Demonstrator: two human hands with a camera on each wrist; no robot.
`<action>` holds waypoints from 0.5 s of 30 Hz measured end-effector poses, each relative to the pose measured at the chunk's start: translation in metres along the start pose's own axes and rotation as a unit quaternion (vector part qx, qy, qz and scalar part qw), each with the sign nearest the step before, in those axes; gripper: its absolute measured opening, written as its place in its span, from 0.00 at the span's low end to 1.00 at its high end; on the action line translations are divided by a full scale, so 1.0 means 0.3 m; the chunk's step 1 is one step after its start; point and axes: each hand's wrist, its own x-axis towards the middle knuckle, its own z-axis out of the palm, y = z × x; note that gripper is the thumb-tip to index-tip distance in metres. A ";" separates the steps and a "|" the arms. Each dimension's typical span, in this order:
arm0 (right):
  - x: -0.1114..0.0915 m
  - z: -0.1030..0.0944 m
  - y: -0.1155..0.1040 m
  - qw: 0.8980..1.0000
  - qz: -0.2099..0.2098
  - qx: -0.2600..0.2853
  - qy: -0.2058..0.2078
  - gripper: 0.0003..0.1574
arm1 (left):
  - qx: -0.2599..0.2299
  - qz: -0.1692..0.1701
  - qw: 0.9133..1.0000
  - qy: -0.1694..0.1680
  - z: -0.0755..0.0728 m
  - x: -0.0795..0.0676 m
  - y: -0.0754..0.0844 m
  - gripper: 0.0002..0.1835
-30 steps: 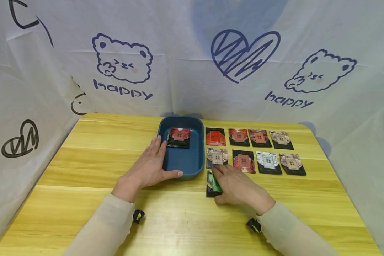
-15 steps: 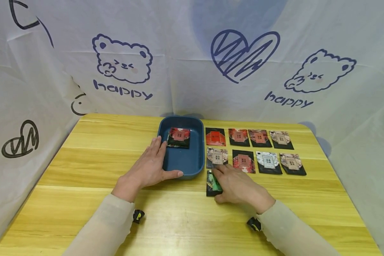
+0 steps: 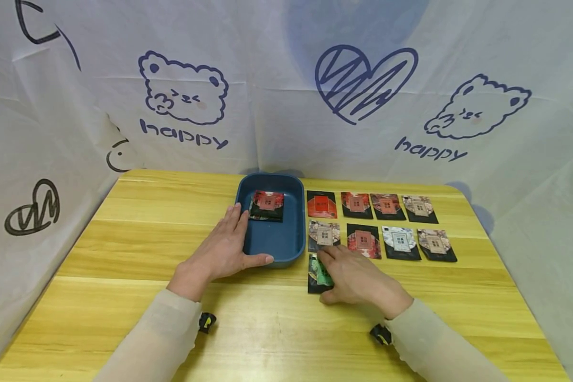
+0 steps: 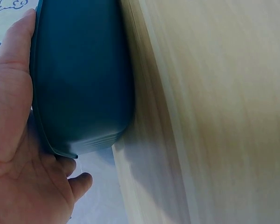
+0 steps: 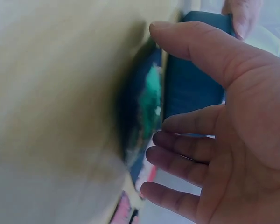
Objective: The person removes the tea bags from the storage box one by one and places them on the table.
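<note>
My left hand (image 3: 219, 244) rests against the left side of a dark blue rectangular bin (image 3: 274, 240), thumb along its near rim and fingers fairly straight at the left rim. The left wrist view has the bin's outer wall (image 4: 84, 70) beside the palm. Inside the bin lies a red-and-black square sachet (image 3: 268, 204), with another one's edge showing beneath. My right hand (image 3: 358, 278) touches a green-and-black sachet (image 3: 315, 281) on the table, thumb and fingers spread over its right part. In the right wrist view that sachet (image 5: 151, 98) is blurred beyond the fingertips.
To the right of the bin, several printed sachets lie flat in rows, including a bright red one (image 3: 321, 204), a beige one (image 3: 323, 233) and a white one (image 3: 401, 242). A white printed cloth (image 3: 277, 106) hangs behind the wooden table (image 3: 248, 339).
The fingers of my right hand have shifted very slightly on the green-and-black sachet. My left hand, the bin and the other sachets look the same.
</note>
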 end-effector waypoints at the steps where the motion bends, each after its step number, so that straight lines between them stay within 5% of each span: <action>1: -0.002 -0.008 0.002 1.000 0.001 0.002 0.001 0.63 | -0.001 0.000 1.000 0.001 0.000 0.000 0.000 0.73; 15: 0.088 -0.186 -0.034 0.997 -0.017 -0.009 0.073 0.54 | 0.000 0.001 1.000 0.001 -0.002 -0.003 0.002 0.73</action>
